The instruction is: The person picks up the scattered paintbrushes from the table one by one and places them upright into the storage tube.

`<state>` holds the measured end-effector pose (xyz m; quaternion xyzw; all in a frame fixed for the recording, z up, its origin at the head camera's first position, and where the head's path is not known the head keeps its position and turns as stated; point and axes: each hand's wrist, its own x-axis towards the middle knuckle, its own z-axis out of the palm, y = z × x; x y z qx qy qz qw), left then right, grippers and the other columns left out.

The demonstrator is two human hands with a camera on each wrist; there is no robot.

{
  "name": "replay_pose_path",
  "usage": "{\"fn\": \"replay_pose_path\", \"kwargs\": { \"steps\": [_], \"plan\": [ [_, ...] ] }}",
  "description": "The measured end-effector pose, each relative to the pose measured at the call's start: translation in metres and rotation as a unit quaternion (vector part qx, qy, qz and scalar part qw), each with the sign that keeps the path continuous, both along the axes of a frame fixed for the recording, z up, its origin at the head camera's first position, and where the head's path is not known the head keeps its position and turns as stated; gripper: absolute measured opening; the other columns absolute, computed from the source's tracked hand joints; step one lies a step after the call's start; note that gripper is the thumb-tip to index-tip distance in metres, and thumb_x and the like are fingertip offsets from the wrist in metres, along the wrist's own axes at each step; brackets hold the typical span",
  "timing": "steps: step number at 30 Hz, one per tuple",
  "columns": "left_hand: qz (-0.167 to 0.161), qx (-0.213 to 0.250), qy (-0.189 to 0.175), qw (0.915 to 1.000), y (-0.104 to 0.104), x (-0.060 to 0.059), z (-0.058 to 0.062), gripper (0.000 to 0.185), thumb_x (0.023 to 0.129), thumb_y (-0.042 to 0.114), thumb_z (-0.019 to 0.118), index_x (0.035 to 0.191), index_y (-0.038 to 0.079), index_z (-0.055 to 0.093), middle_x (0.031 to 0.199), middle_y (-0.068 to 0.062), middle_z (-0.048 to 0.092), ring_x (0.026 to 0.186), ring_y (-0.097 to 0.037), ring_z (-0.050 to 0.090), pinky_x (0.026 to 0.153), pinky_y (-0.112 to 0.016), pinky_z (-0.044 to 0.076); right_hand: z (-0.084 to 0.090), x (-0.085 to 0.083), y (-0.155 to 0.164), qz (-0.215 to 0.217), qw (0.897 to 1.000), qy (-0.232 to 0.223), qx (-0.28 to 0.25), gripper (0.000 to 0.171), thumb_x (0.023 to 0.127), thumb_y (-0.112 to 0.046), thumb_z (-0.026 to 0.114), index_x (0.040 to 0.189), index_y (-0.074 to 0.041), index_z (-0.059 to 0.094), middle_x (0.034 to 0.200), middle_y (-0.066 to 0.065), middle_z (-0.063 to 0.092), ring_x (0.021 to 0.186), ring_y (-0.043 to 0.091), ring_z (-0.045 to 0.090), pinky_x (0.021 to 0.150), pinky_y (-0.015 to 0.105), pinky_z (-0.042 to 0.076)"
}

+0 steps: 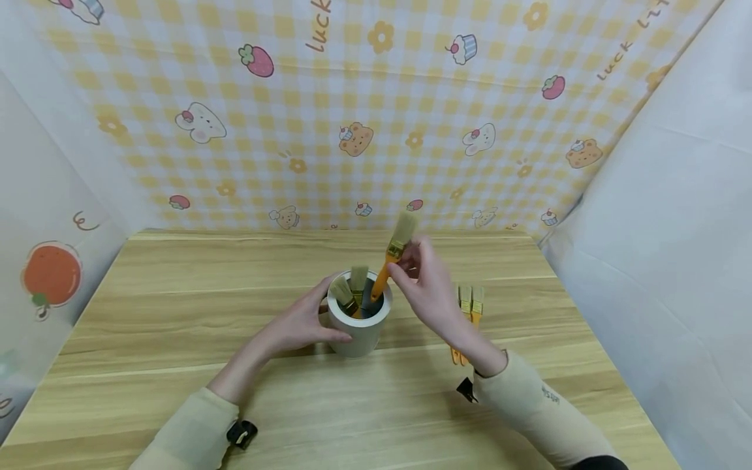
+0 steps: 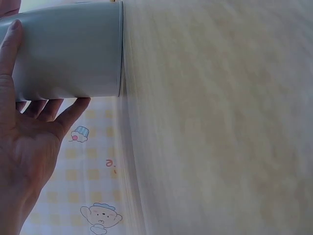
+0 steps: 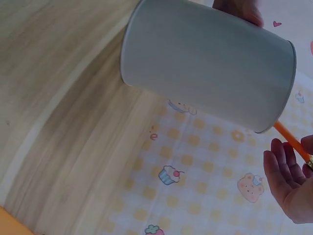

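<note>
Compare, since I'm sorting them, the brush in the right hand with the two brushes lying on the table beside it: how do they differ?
The held brush stands tilted, handle end inside the white cup, bristles up; the two lying brushes rest flat on the table. The right hand pinches the held brush; nothing touches the lying pair. All have orange handles, gold ferrules and pale bristles.

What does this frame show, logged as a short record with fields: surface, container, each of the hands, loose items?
surface: wooden table
container: grey cup, upright, two brushes standing inside
left hand: grips the cup's side
right hand: pinches an orange-handled brush, bristles up, handle end in the cup
loose items: two more brushes lying on the table beside the right wrist
backdrop: yellow checked cloth with cartoon prints
</note>
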<state>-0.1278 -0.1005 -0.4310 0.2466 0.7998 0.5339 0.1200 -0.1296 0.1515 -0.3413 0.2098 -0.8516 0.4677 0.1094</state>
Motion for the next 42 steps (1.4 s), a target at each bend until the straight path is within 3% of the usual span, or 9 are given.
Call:
{"fn": "replay_pose_path", "kwargs": {
  "steps": [5, 10, 18, 23, 27, 34, 38, 42],
  "plan": [
    [0.001, -0.003, 0.004, 1.0000, 0.000, 0.000, -0.001, 0.106, 0.075, 0.032, 0.093, 0.157, 0.043, 0.026, 0.154, 0.002, 0.048, 0.145, -0.027, 0.047, 0.118, -0.064, 0.042, -0.008, 0.001, -0.001, 0.010, 0.999, 0.009, 0.040, 0.018, 0.100, -0.011, 0.066, 0.116, -0.007, 0.058, 0.107, 0.007, 0.071, 0.098, 0.020, 0.071, 0.087, 0.038, 0.064],
    [0.000, 0.004, -0.001, 1.0000, 0.000, 0.000, -0.002, 0.107, 0.075, 0.032, 0.094, 0.157, 0.044, 0.026, 0.153, 0.002, 0.048, 0.145, -0.027, 0.047, 0.118, -0.064, 0.041, -0.013, 0.002, 0.000, 0.009, 0.999, 0.006, 0.046, 0.012, 0.102, -0.013, 0.064, 0.113, -0.008, 0.063, 0.110, 0.006, 0.070, 0.104, 0.021, 0.070, 0.091, 0.041, 0.063],
    [0.002, 0.003, -0.005, 1.0000, 0.001, 0.000, -0.003, 0.109, 0.075, 0.031, 0.094, 0.158, 0.042, 0.025, 0.154, 0.000, 0.047, 0.146, -0.029, 0.046, 0.119, -0.064, 0.040, -0.012, 0.002, 0.014, -0.023, 0.999, -0.044, 0.010, 0.027, 0.106, -0.025, 0.059, 0.130, -0.013, 0.059, 0.122, 0.007, 0.068, 0.107, 0.023, 0.069, 0.084, 0.040, 0.064],
    [0.000, 0.002, -0.006, 1.0000, 0.001, 0.000, -0.002, 0.109, 0.075, 0.031, 0.094, 0.158, 0.043, 0.025, 0.156, 0.000, 0.046, 0.146, -0.030, 0.046, 0.119, -0.064, 0.040, -0.016, -0.002, 0.031, -0.035, 0.998, -0.050, 0.000, 0.035, 0.106, -0.028, 0.058, 0.138, -0.015, 0.054, 0.126, 0.007, 0.065, 0.111, 0.024, 0.068, 0.091, 0.043, 0.061],
    [0.001, -0.001, -0.003, 1.0000, 0.001, 0.000, -0.002, 0.109, 0.075, 0.032, 0.094, 0.159, 0.042, 0.025, 0.156, 0.000, 0.046, 0.147, -0.030, 0.045, 0.119, -0.063, 0.040, -0.022, -0.003, 0.047, -0.051, 0.997, -0.048, 0.009, 0.040, 0.106, -0.028, 0.058, 0.143, -0.014, 0.050, 0.127, 0.011, 0.065, 0.110, 0.027, 0.068, 0.088, 0.038, 0.061],
    [0.002, -0.002, -0.006, 1.0000, 0.002, 0.000, -0.001, 0.110, 0.074, 0.032, 0.094, 0.159, 0.041, 0.024, 0.156, -0.001, 0.045, 0.148, -0.031, 0.043, 0.120, -0.064, 0.039, -0.039, -0.001, 0.079, -0.069, 0.993, -0.083, 0.051, 0.043, 0.106, -0.023, 0.058, 0.146, -0.011, 0.047, 0.127, 0.014, 0.063, 0.109, 0.032, 0.069, 0.083, 0.039, 0.063],
    [0.002, -0.001, -0.007, 1.0000, 0.001, 0.000, -0.001, 0.110, 0.074, 0.032, 0.094, 0.159, 0.042, 0.024, 0.157, -0.001, 0.045, 0.148, -0.031, 0.043, 0.120, -0.064, 0.039, -0.050, 0.002, 0.096, -0.083, 0.987, -0.102, 0.091, 0.047, 0.104, -0.018, 0.060, 0.147, -0.006, 0.046, 0.129, 0.020, 0.064, 0.108, 0.036, 0.070, 0.082, 0.044, 0.064],
    [0.003, -0.004, -0.003, 1.0000, 0.001, 0.000, -0.002, 0.110, 0.074, 0.033, 0.094, 0.159, 0.043, 0.024, 0.157, -0.001, 0.045, 0.148, -0.030, 0.043, 0.120, -0.063, 0.040, -0.061, 0.004, 0.110, -0.094, 0.980, -0.130, 0.118, 0.053, 0.102, -0.015, 0.062, 0.149, -0.003, 0.041, 0.133, 0.026, 0.060, 0.109, 0.040, 0.068, 0.078, 0.042, 0.064]
  ]
}}
